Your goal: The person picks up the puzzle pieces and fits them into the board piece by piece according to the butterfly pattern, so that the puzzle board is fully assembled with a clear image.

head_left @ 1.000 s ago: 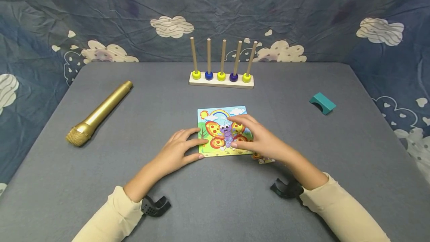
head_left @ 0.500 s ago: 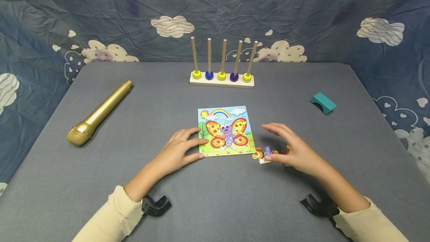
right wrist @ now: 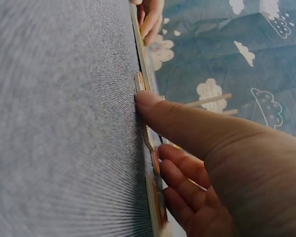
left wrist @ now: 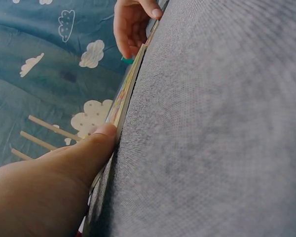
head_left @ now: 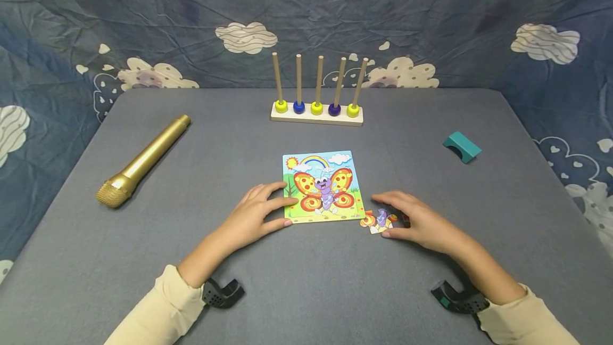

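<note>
A square butterfly picture puzzle board (head_left: 325, 188) lies flat mid-table. My left hand (head_left: 251, 214) rests along its left edge, fingers spread, with the fingertips over the rim and the thumb at the lower corner. In the left wrist view that thumb (left wrist: 98, 143) lies against the board's side. Loose puzzle pieces (head_left: 378, 221) lie beside the board's lower right corner. My right hand (head_left: 423, 222) hovers low around them, its thumb tip at a piece's edge and its fingers loosely bent; the hand partly hides the rest. The right wrist view shows this thumb (right wrist: 177, 116) touching a wooden piece.
Behind the board stands a peg rack (head_left: 316, 115) with yellow and blue beads on upright rods. A gold microphone (head_left: 143, 161) lies at the left. Far right is a teal arch block (head_left: 462, 147). A patterned cloth (head_left: 182, 25) hangs behind the table.
My right hand has moved off the board to the right and down onto the loose pieces, uncovering the butterfly picture. My left hand has stayed at the board's edge.
</note>
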Action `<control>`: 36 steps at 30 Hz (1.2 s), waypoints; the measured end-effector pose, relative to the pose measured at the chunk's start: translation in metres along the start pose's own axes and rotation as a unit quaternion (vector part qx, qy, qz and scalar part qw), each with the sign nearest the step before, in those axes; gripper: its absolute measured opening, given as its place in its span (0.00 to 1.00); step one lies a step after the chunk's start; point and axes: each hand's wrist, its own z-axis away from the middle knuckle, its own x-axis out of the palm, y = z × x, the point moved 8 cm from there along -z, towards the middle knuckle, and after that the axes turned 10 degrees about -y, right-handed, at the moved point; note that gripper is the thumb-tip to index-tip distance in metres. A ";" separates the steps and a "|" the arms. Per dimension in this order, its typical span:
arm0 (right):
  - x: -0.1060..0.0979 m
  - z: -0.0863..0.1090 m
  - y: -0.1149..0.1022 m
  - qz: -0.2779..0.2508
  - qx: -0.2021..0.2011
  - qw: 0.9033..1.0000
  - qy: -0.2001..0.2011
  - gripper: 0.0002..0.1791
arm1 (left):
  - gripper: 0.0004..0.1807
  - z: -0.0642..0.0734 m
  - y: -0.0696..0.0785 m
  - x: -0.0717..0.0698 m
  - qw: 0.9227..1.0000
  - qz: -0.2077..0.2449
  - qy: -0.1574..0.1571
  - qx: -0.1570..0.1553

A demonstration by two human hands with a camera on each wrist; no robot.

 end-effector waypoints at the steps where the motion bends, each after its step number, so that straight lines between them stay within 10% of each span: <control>1: 0.000 0.000 -0.001 0.010 -0.006 1.000 -0.001 0.36 | 0.24 0.000 0.000 0.000 1.000 0.000 -0.001 0.000; 23: -0.004 0.003 -0.029 0.049 -0.014 0.998 -0.034 0.23 | 0.23 -0.001 0.001 0.000 1.000 0.001 -0.003 0.001; 36: -0.002 -0.041 -0.073 0.054 -0.095 0.993 0.048 0.25 | 0.24 -0.001 0.001 -0.001 1.000 -0.002 0.008 0.014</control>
